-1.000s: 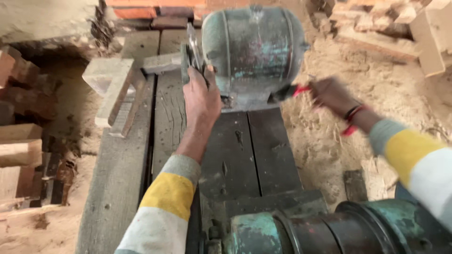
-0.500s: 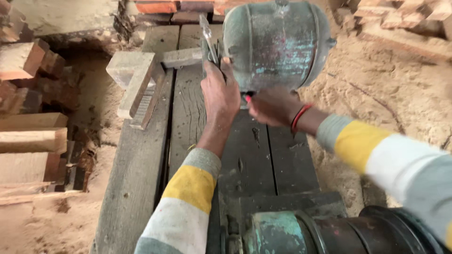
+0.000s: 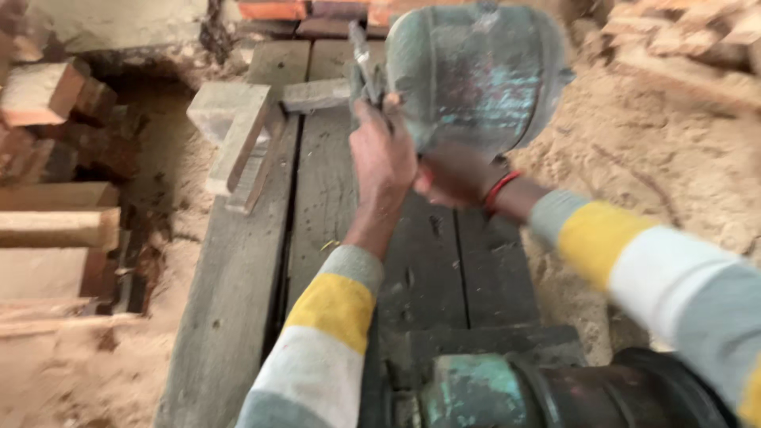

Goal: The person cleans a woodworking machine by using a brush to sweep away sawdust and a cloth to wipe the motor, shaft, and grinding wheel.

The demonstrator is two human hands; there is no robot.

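A rounded green-grey metal motor housing (image 3: 479, 71) stands at the far end of a dark wooden bench (image 3: 333, 198). My left hand (image 3: 382, 154) rests against its left end, fingers by a thin metal part (image 3: 363, 59) that sticks up there. My right hand (image 3: 456, 176) is right beside the left one, below the housing's front, blurred; whether it holds anything is not visible. A red band circles my right wrist. Both sleeves are striped grey, yellow and white.
A second green-and-black metal cylinder (image 3: 547, 388) lies at the bench's near end. Pale wooden blocks (image 3: 238, 131) sit on the bench's left plank. Cut timber pieces (image 3: 55, 230) are stacked at left. Sawdust (image 3: 658, 174) covers the ground at right, with wood offcuts at top right.
My right hand has swung in from the right to under the housing, beside my left hand; the red-handled item seen in it earlier is no longer visible. The view has moved closer.
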